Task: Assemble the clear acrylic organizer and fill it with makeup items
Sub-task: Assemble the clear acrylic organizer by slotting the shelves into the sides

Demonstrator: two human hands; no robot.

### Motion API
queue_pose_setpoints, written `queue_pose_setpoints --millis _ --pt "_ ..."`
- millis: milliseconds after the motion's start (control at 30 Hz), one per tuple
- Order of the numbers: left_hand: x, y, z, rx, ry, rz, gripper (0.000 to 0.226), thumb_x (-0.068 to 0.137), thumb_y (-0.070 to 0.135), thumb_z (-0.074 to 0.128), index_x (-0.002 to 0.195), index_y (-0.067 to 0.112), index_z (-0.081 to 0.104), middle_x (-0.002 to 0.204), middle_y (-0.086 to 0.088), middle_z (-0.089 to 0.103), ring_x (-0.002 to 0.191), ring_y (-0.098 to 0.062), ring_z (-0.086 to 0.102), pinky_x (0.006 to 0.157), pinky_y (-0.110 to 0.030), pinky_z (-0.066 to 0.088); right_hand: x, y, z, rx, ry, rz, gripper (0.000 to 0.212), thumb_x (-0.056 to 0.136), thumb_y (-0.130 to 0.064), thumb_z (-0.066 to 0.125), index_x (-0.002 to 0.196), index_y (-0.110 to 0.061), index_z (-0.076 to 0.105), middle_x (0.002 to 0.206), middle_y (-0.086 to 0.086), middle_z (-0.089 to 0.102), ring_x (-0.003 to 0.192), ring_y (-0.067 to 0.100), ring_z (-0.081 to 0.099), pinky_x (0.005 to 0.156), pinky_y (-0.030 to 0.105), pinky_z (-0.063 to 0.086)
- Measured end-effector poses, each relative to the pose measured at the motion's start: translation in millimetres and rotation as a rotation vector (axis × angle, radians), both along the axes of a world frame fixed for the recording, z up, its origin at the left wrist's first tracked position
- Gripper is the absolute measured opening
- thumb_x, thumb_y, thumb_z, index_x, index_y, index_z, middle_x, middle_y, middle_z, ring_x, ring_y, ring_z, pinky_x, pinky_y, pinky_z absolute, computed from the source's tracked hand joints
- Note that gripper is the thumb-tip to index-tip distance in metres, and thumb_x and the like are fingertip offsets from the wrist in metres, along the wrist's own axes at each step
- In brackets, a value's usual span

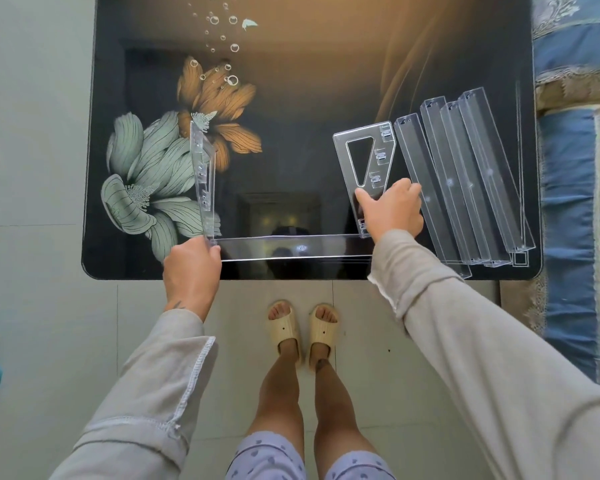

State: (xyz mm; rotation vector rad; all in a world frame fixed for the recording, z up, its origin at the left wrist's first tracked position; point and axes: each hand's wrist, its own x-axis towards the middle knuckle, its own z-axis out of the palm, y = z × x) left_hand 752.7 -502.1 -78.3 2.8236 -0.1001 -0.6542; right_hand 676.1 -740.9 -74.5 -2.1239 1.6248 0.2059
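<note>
left hand point(191, 271) grips upright clear acrylic side panel point(203, 174), long axis up-frame; right hand point(392, 209) grips flat clear cutout panel point(378, 143), same axis.

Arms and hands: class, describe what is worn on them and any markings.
The left sleeve and right sleeve are loose, light grey, with stitched cuffs. The left hand and right hand are bare; a small dark mark shows on the left wrist.

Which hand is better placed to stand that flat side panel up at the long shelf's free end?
Right. The right hand holds the flat side panel, next to the long shelf's free end. The left hand grips the upright panel at the other end.
</note>
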Motion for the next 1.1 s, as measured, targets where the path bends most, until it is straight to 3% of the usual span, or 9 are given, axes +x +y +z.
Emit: queue_pose_setpoints --millis 133,267,400,533,633,867,933,1000,1100 --pt "0 2 -1 -0.021 0.008 0.003 0.026 0.091 0.021 0.050 0.088 -0.001 0.063 0.088 -0.028 0.066 0.087 -0.044 0.059 0.068 -0.033 0.039 14 -1 0 0.067 0.000 -0.097 0.058 0.085 -0.039 0.061 0.124 0.000 0.043 0.130 0.015 0.045 0.119 0.031 0.049 0.096 0.044 0.041" --pt "-1 3 0 -0.031 0.009 0.000 0.025 0.091 0.021 0.049 0.087 -0.001 0.061 0.089 -0.029 0.066 0.088 -0.046 0.059 0.077 -0.041 0.049 20 -4 2 0.153 -0.021 -0.208 0.055 0.085 -0.030 0.063 0.127 -0.001 0.043 0.133 0.015 0.044 0.123 0.031 0.047 0.098 0.044 0.041" --pt "-1 3 -1 -0.037 0.002 -0.018 0.025 0.091 0.021 0.049 0.086 0.000 0.061 0.087 -0.028 0.066 0.085 -0.044 0.060 0.072 -0.038 0.047 20 -6 1 0.181 -0.058 -0.241 0.051 0.087 -0.029 0.058 0.128 -0.002 0.043 0.133 0.014 0.043 0.121 0.032 0.047 0.099 0.044 0.041" --pt "-1 3 -1 -0.026 -0.005 -0.030 0.025 0.091 0.021 0.049 0.084 0.000 0.061 0.085 -0.027 0.066 0.083 -0.044 0.059 0.072 -0.039 0.047 27 -7 0 0.094 -0.047 -0.176 0.065 0.083 -0.045 0.059 0.127 -0.001 0.042 0.131 0.014 0.045 0.120 0.030 0.048 0.098 0.045 0.039" --pt "-2 5 -3 -0.023 -0.014 -0.010 0.024 0.091 0.021 0.049 0.084 0.001 0.060 0.083 -0.026 0.066 0.076 -0.039 0.056 0.068 -0.036 0.043 38 -9 -2 0.028 -0.013 -0.088 0.064 0.083 -0.040 0.063 0.128 0.000 0.042 0.132 0.014 0.045 0.122 0.030 0.047 0.099 0.043 0.037" --pt "-8 7 -7 -0.045 -0.039 0.031 0.030 0.092 0.027 0.049 0.072 0.005 0.051 0.071 -0.020 0.059 0.069 -0.036 0.051 0.063 -0.032 0.036 45 -16 -2 0.082 0.015 -0.060 0.061 0.084 -0.033 0.064 0.129 -0.001 0.039 0.134 0.016 0.046 0.125 0.031 0.045 0.103 0.041 0.035" --pt "-10 9 -4 -0.066 -0.078 0.059 0.039 0.089 0.039 0.053 0.073 0.004 0.052 0.065 -0.013 0.054 0.066 -0.034 0.052 0.062 -0.031 0.034 41 -20 0 0.145 -0.092 -0.088 0.056 0.081 -0.029 0.067 0.123 -0.003 0.040 0.127 0.015 0.053 0.119 0.032 0.050 0.100 0.043 0.038" --pt "-14 10 1 -0.062 -0.158 0.109 0.045 0.085 0.049 0.055 0.083 0.004 0.054 0.064 -0.011 0.052 0.064 -0.032 0.049 0.062 -0.032 0.034 33 -26 5 0.229 -0.301 -0.121 0.041 0.079 -0.019 0.068 0.108 -0.007 0.042 0.105 0.012 0.060 0.099 0.028 0.058 0.095 0.041 0.045" --pt "-22 6 8 -0.144 -0.295 0.180 0.039 0.087 0.043 0.055 0.089 0.004 0.052 0.063 -0.015 0.056 0.064 -0.038 0.056 0.061 -0.035 0.038 15 -40 15 0.263 -0.531 -0.115 0.030 0.078 -0.007 0.066 0.082 -0.017 0.038 0.072 -0.002 0.051 0.071 0.016 0.056 0.079 0.037 0.052"
